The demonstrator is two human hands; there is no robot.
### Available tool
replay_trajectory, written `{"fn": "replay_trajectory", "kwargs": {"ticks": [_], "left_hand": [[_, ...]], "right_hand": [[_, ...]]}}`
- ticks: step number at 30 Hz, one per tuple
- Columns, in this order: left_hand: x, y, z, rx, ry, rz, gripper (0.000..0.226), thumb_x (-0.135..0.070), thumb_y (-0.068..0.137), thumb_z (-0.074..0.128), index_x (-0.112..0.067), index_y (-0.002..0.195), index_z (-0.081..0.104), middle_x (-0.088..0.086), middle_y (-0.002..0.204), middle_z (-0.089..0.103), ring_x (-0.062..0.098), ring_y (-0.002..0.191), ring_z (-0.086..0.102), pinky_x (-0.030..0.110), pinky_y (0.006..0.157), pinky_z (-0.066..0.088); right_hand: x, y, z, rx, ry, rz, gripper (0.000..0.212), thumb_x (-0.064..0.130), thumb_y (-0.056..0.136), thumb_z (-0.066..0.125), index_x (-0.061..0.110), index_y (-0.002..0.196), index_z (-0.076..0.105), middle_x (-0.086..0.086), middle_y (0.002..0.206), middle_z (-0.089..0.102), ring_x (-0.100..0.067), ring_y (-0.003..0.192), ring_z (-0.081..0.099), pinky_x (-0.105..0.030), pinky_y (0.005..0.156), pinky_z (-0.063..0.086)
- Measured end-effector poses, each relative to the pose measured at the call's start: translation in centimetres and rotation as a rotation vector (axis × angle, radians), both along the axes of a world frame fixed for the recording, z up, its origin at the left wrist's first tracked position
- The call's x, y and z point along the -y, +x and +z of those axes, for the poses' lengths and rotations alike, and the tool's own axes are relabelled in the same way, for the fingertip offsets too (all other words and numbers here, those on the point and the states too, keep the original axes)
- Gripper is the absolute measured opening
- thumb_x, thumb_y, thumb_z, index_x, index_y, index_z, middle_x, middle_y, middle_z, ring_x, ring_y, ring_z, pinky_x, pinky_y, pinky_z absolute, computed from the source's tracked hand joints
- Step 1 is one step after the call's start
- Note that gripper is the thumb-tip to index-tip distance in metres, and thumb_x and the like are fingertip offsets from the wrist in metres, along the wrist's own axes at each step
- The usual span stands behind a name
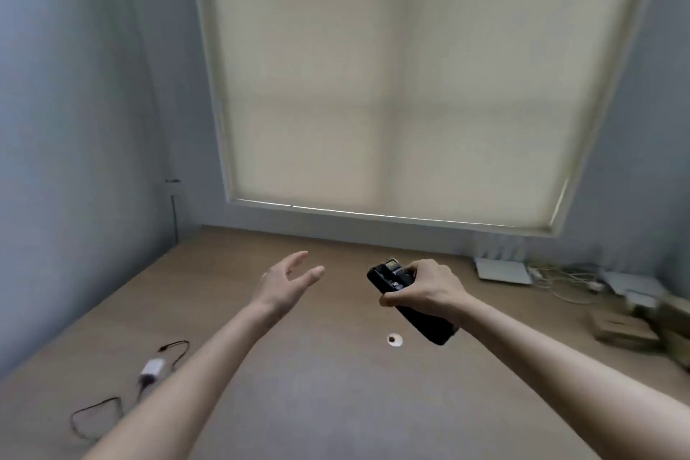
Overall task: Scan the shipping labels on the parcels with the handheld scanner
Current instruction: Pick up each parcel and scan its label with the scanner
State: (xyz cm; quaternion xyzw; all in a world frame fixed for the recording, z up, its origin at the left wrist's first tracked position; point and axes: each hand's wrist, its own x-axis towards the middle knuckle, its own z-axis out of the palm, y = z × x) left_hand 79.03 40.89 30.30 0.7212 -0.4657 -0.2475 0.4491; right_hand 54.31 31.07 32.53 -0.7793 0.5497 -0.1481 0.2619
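My right hand (423, 289) grips a black handheld scanner (414, 314) above the wooden desk (317, 385), its scanning head pointing away and to the left. My left hand (287, 282) hovers to the left of the scanner, empty, with its fingers spread and apart from it. Brown cardboard parcels (623, 329) lie blurred at the desk's right edge, well to the right of both hands. No shipping label can be made out on them.
A white adapter with a black cable (153, 370) lies at the desk's left front. A small round grommet hole (394, 339) sits mid-desk. A white router (502, 269) and tangled cables (567, 284) stand at the back right. A window with a drawn blind (392, 86) is behind.
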Motion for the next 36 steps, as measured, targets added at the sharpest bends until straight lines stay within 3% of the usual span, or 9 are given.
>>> {"fn": "replay_trajectory", "kwargs": {"ticks": [8, 14, 21, 26, 31, 36], "left_hand": [[14.7, -27.8, 0.9, -0.01, -0.015, -0.409, 0.057, -0.053, 0.088, 0.068, -0.031, 0.14, 0.056, -0.002, 0.142, 0.058, 0.014, 0.132, 0.05, 0.032, 0.11, 0.04], [20.6, -41.1, 0.7, 0.015, -0.004, -0.588, 0.059, -0.052, 0.09, 0.067, -0.027, 0.142, 0.055, -0.002, 0.143, 0.058, 0.014, 0.132, 0.051, 0.031, 0.11, 0.039], [26.9, -51.5, -0.8, 0.049, -0.018, -0.713, 0.067, -0.053, 0.089, 0.067, -0.021, 0.146, 0.051, 0.0, 0.147, 0.055, 0.016, 0.136, 0.048, 0.04, 0.117, 0.036], [32.7, -57.5, -2.3, 0.06, -0.037, -0.793, 0.061, -0.049, 0.092, 0.066, -0.022, 0.145, 0.051, 0.001, 0.145, 0.055, 0.017, 0.134, 0.05, 0.038, 0.115, 0.037], [39.2, -62.3, -4.0, 0.074, -0.024, -0.844, 0.06, -0.048, 0.093, 0.064, -0.021, 0.145, 0.052, 0.0, 0.143, 0.058, 0.017, 0.132, 0.051, 0.035, 0.111, 0.04], [44.7, -65.5, -6.7, 0.126, 0.001, -0.89, 0.061, -0.048, 0.094, 0.063, -0.018, 0.145, 0.051, 0.003, 0.143, 0.058, 0.018, 0.133, 0.052, 0.036, 0.11, 0.041]], "right_hand": [[5.6, -28.6, 2.1, -0.086, -0.051, -0.359, 0.049, 0.062, 0.055, 0.084, 0.029, 0.089, 0.072, 0.009, 0.087, 0.074, -0.013, 0.085, 0.069, -0.025, 0.066, 0.053], [6.6, -42.5, 2.0, -0.108, -0.028, -0.57, 0.056, 0.065, 0.054, 0.084, 0.029, 0.096, 0.074, 0.005, 0.097, 0.074, -0.018, 0.092, 0.069, -0.029, 0.077, 0.058], [8.8, -52.5, 0.3, -0.11, 0.0, -0.754, 0.057, 0.067, 0.054, 0.082, 0.027, 0.095, 0.074, 0.004, 0.097, 0.074, -0.02, 0.094, 0.068, -0.032, 0.081, 0.059], [12.0, -57.7, -0.7, -0.108, 0.012, -0.847, 0.058, 0.066, 0.052, 0.08, 0.028, 0.096, 0.072, 0.003, 0.099, 0.074, -0.022, 0.095, 0.067, -0.031, 0.071, 0.052], [17.0, -62.1, -1.3, -0.162, 0.052, -0.943, 0.055, 0.061, 0.06, 0.085, 0.028, 0.102, 0.071, -0.001, 0.105, 0.072, -0.027, 0.104, 0.065, -0.032, 0.08, 0.054], [21.2, -65.1, -2.8, -0.148, 0.037, -1.047, 0.053, 0.063, 0.063, 0.085, 0.028, 0.1, 0.072, -0.001, 0.104, 0.072, -0.028, 0.103, 0.066, -0.033, 0.078, 0.053]]}}
